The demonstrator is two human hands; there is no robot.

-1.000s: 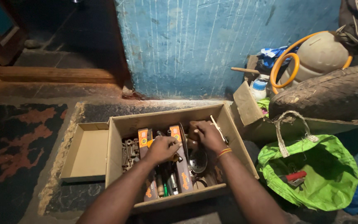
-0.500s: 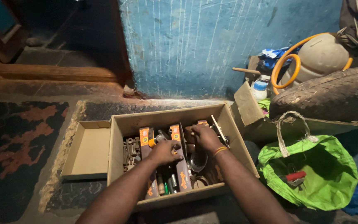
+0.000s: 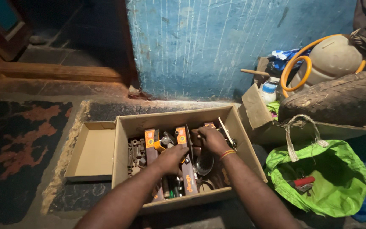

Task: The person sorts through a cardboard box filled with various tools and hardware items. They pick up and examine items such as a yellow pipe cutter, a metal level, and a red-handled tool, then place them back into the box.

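Both hands in the box (image 3: 250, 140): left hand (image 3: 171, 157) curled over the long orange packs (image 3: 182, 159), which run near-to-far, right hand (image 3: 210, 139) just right, clenched on sth dark, can't tell what.

An open brown cardboard box (image 3: 234, 127) is seen on the floor before the blue wall, its left flap (image 3: 92, 150) folded flat. Inside, two long brown cartons with orange labelled ends (image 3: 150, 140) (image 3: 181, 136) are laid side by side. A white bottle with a blue label (image 3: 269, 90) is stood at the right.
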